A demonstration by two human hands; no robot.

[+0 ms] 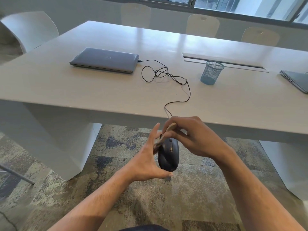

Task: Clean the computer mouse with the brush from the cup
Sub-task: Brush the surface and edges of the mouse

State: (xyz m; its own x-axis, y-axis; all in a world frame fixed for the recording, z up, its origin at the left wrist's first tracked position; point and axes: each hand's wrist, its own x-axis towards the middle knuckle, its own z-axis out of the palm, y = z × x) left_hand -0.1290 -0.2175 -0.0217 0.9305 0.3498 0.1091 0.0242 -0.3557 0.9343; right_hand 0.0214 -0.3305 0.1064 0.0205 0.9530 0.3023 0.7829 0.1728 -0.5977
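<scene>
Below counter [116, 90] edge, above patterned carpet [116, 194]: black mouse [168, 155] held in mid-air, nose pointing away, scroll wheel facing up. Left hand [146, 161] cradling mouse from its left side, thumb hooked under rear end, fingers stretched up along the flank; grip pinching mouse between thumb and fingers. Right hand [191, 137] above and right of mouse, fingers curled, grip pinching a tan-handled brush [166, 133]. Brush angled down-left, lower end at front-left corner of mouse, next to left fingertips; bristles blurred, contact with mouse can't be confirmed. Black cable [166, 75] running from mouse nose up over counter edge, looping loosely on the top, plugged into right side of closed grey laptop [105, 60]. Blue mesh cup [212, 72] upright on counter, right of cable loops, well apart from both hands, nothing visible inside. Long cable slot [223, 61] in counter just behind cup. Corner of second laptop [296, 80] at far right edge. White chairs [202, 25] along far side, one more at left. Windows along the top.
</scene>
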